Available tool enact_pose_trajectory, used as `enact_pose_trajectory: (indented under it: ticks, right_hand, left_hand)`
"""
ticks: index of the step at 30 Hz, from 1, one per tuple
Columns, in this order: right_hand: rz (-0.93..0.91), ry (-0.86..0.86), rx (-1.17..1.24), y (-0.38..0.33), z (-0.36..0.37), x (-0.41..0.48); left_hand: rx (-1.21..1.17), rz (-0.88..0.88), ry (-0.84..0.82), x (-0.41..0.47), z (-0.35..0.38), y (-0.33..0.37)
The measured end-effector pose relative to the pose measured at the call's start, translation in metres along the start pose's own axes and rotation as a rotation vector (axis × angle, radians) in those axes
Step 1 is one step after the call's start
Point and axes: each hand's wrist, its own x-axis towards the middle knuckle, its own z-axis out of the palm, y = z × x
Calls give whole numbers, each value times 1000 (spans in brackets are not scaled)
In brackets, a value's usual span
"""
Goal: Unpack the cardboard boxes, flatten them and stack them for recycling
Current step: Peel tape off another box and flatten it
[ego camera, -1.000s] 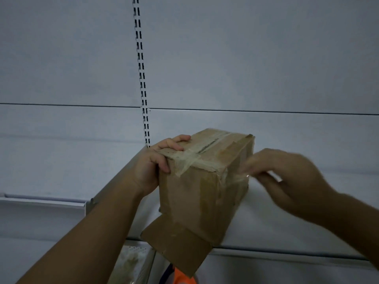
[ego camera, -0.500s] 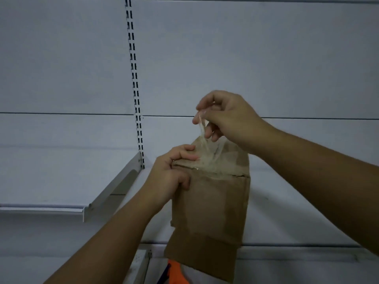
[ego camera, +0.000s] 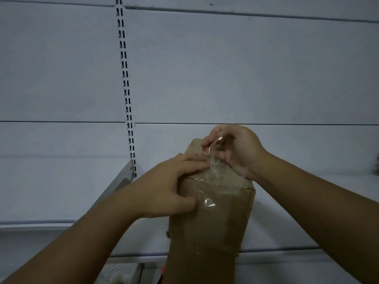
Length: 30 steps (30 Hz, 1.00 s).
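Since 0.5 s ago the right hand (ego camera: pixel 235 152) has dropped closer to the box (ego camera: pixel 213 222), pinching clear tape (ego camera: pixel 212 162) at its top. The left hand (ego camera: pixel 164 191) grips the box, lower centre of frame.

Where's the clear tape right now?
In the head view, centre-right: the clear tape rises off the cardboard box, pinched by the right hand, beside the left hand.

box (ego camera: pixel 211 222) bottom cut off, orange item (ego camera: pixel 163 276) mostly hidden
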Motion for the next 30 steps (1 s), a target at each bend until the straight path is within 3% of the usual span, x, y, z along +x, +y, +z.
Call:
enact_pose_trajectory:
  ticks: [4, 6, 8, 12, 17, 22, 26, 30]
  right_hand:
    - [28, -3, -177, 2, 5, 3]
    - [24, -1, -241, 4, 10, 6]
    - [40, -7, -253, 5, 14, 9]
    - [44, -67, -248, 5, 15, 9]
    - [102, -123, 44, 0, 2, 9]
    - [37, -184, 295, 5, -9, 12]
    - [3, -271, 480, 6, -15, 12]
    - [-24, -277, 460, 7, -18, 9]
  left_hand:
    - [-86, 24, -221, 7, -20, 11]
    - [-4, 39, -243, 12, -18, 12]
    - [106, 54, -141, 14, -8, 10]
    - [-32, 152, 62, 12, 5, 2]
    - [-318, 22, 136, 17, 2, -1]
    - [-945, -177, 258, 35, -10, -10]
    - [-913, -306, 234, 50, -9, -9]
    - [-911, -406, 255, 57, -11, -8]
